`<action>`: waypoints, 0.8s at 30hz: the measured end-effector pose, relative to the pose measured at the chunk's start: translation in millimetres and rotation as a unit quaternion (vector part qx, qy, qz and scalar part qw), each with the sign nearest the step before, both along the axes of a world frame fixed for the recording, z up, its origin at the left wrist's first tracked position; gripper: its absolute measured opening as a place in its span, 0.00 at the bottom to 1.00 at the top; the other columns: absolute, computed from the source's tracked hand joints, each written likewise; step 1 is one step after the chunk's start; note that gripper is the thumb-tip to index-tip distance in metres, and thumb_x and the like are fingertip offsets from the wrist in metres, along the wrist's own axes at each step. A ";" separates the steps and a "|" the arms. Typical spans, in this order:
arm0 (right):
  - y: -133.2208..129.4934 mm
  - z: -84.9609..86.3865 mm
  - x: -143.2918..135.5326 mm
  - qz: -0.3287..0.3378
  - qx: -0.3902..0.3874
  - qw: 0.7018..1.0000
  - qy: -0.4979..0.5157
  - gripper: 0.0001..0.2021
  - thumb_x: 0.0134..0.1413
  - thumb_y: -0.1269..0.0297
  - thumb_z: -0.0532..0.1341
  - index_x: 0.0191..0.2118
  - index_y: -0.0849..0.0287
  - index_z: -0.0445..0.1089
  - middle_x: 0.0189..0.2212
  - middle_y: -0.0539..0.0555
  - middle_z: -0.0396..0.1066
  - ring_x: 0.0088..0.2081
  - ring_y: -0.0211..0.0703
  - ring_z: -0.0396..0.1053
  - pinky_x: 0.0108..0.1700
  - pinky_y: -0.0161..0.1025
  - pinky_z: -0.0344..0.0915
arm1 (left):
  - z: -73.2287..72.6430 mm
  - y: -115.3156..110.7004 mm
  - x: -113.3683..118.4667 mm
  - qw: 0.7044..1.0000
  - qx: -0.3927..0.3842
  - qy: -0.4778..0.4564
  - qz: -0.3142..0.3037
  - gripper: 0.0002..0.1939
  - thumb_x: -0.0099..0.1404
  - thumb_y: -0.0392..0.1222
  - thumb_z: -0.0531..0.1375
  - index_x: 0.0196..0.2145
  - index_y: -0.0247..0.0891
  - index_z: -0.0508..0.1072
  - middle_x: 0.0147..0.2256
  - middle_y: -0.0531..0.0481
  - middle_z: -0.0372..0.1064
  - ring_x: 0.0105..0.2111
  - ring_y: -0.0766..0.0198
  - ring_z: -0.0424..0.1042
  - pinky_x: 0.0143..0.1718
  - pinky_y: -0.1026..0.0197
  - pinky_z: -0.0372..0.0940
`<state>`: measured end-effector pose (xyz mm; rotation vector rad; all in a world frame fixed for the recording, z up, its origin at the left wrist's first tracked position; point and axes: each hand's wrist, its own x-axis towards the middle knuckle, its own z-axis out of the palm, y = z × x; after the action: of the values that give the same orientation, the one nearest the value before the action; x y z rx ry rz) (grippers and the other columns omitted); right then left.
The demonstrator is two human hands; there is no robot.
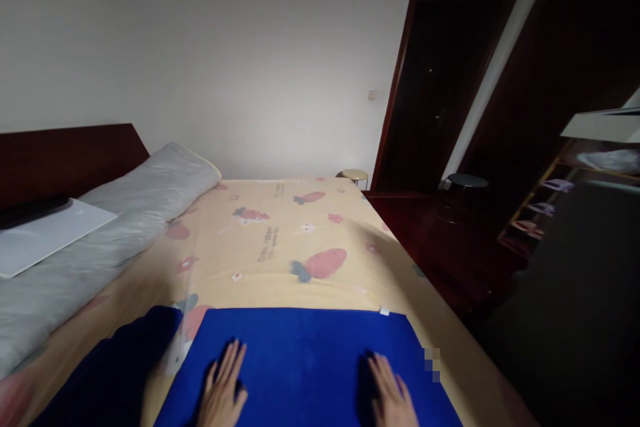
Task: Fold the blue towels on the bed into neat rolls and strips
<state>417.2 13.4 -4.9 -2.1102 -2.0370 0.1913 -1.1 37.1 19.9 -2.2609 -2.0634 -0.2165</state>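
A blue cloth [305, 360] with a small white tag on its far edge lies spread flat on the bed. My left hand [223, 390] rests palm down on its left part, fingers stretched out. On the right part lies my right hand [391, 392], also flat with its fingers extended. Neither hand holds anything. To the left, a second dark blue piece of fabric [117, 367] lies on the sheet, apart from the spread cloth. The near edge of the blue cloth runs out of view.
The bed has a yellow sheet [290, 240] printed with carrots and flowers. A grey quilt or pillow [145, 200] along the left carries a white board [60, 233] with a black object on it. Stools [467, 180], a door [445, 93] and a rack [535, 207] stand beyond the right side.
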 end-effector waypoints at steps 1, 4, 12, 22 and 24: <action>11.8 6.5 -31.6 0.037 -0.011 0.999 0.032 0.34 0.51 0.67 0.50 0.67 0.57 0.49 0.69 0.52 0.43 0.69 0.50 0.40 0.69 0.51 0.47 | -0.6 10.5 27.1 0.999 0.010 -0.017 -0.047 0.38 0.61 0.31 0.48 0.67 0.49 0.45 0.68 0.56 0.44 0.67 0.62 0.47 0.66 0.48 0.48; 47.3 20.4 -109.2 0.171 -0.047 0.979 0.106 0.31 0.58 0.63 0.48 0.67 0.56 0.45 0.69 0.53 0.40 0.69 0.50 0.40 0.68 0.53 0.46 | -8.2 41.2 104.2 0.984 0.012 -0.059 -0.169 0.42 0.59 0.26 0.47 0.67 0.51 0.40 0.68 0.58 0.45 0.67 0.65 0.49 0.66 0.52 0.50; 104.3 17.7 -8.8 0.036 -0.039 0.998 0.036 0.30 0.64 0.47 0.42 0.67 0.53 0.47 0.69 0.53 0.44 0.69 0.46 0.40 0.69 0.55 0.42 | -18.3 99.0 51.1 0.997 -0.054 -0.042 -0.026 0.27 0.71 0.48 0.42 0.66 0.53 0.48 0.68 0.56 0.44 0.67 0.59 0.47 0.66 0.45 0.46; 93.3 -10.4 125.8 -0.083 -0.011 0.995 -0.055 0.34 0.61 0.45 0.38 0.67 0.57 0.48 0.69 0.54 0.47 0.69 0.50 0.43 0.67 0.57 0.47 | -21.1 106.1 -90.3 0.979 0.011 0.016 0.204 0.30 0.70 0.48 0.38 0.66 0.38 0.52 0.69 0.45 0.47 0.68 0.58 0.45 0.66 0.46 0.44; 93.0 -7.9 105.0 -0.112 0.043 0.990 -0.070 0.32 0.62 0.49 0.38 0.66 0.59 0.52 0.67 0.57 0.50 0.68 0.53 0.46 0.67 0.60 0.46 | -12.8 105.9 -67.6 0.980 0.032 0.020 0.196 0.29 0.70 0.47 0.38 0.65 0.38 0.54 0.68 0.44 0.48 0.68 0.54 0.46 0.66 0.40 0.42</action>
<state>522.1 106.4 -12.8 -2.3339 -1.8208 -0.0800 -68.7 142.9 7.2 -1.7585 -2.3832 -0.2057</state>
